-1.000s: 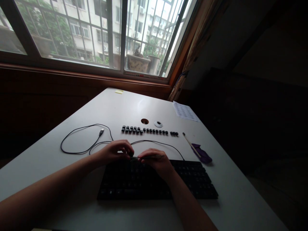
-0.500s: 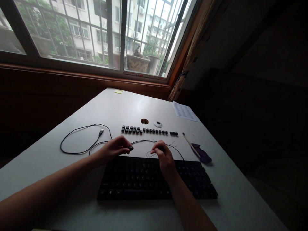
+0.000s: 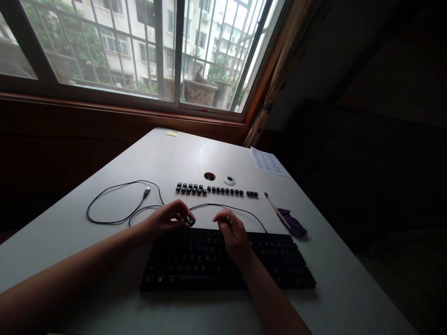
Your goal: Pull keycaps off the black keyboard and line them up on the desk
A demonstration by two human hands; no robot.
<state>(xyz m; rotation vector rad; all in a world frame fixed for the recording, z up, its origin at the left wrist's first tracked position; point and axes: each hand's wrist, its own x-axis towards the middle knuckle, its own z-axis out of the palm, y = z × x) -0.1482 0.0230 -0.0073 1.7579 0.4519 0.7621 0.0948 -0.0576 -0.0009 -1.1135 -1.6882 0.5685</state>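
You've lowered the key (image 3: 191, 222) pinched in your left hand (image 3: 174, 215) towards the keyboard (image 3: 195, 267)'s far edge, where it is free of the half-hidden tool (image 3: 228, 220) your curled right hand (image 3: 234, 232) grips.

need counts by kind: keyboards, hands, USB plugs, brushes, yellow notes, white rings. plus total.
keyboard: 1
hands, left hand and right hand: 2
USB plug: 1
brush: 1
yellow note: 1
white ring: 1
total: 7
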